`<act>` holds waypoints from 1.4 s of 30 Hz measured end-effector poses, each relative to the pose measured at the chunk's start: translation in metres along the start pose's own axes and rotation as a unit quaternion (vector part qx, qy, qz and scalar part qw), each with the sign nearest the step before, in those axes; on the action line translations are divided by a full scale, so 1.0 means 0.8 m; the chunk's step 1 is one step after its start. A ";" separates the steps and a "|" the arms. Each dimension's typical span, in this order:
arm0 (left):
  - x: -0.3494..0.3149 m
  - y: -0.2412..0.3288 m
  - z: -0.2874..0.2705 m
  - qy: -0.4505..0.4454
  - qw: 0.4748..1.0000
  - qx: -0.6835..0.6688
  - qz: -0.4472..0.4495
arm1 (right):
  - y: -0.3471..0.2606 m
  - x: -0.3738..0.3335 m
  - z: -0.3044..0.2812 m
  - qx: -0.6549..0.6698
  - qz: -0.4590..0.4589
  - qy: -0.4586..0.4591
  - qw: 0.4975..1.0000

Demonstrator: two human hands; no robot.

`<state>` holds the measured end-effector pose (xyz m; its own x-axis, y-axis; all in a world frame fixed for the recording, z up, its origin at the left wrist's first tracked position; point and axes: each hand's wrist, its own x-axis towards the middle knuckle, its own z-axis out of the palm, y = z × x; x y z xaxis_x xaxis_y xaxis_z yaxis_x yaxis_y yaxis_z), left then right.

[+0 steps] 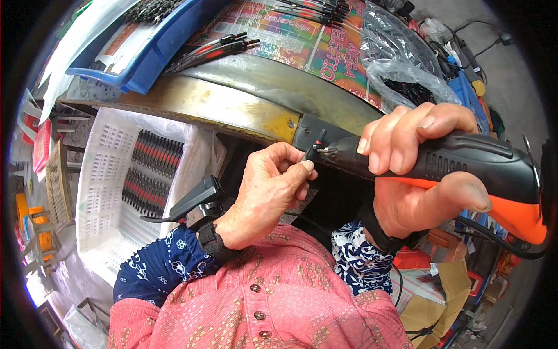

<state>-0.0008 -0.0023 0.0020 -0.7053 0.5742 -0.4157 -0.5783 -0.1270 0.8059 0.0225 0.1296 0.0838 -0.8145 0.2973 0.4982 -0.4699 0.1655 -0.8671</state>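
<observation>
White crate (104, 174) of red-black pieces — blue tray (151, 52), plastic bags (401, 64).

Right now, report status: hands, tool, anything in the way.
Right hand gripping black-and-orange power tool. Left hand pinching small black piece at tool tip. Nothing between them; white basket off left.

Table edge (232, 107) blocks forward reach; open room lies left, over the white crate (104, 174) (half full)

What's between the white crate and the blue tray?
In the head view, the bench's worn metal edge lies between the white crate and the blue tray.
</observation>
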 end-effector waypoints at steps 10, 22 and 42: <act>-0.002 0.001 0.009 0.022 0.998 -0.066 0.011 | -0.002 0.004 0.005 -0.042 0.016 -0.019 0.999; -0.001 0.001 0.011 0.020 0.996 -0.081 0.005 | -0.003 0.005 0.006 -0.066 0.026 -0.034 0.997; -0.003 0.002 0.005 0.015 0.999 -0.029 -0.020 | 0.004 -0.005 0.007 0.016 0.013 0.007 1.000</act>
<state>0.0015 -0.0010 0.0063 -0.6928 0.5558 -0.4595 -0.6280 -0.1518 0.7632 0.0224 0.1234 0.0793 -0.8221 0.3136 0.4753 -0.4597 0.1269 -0.8789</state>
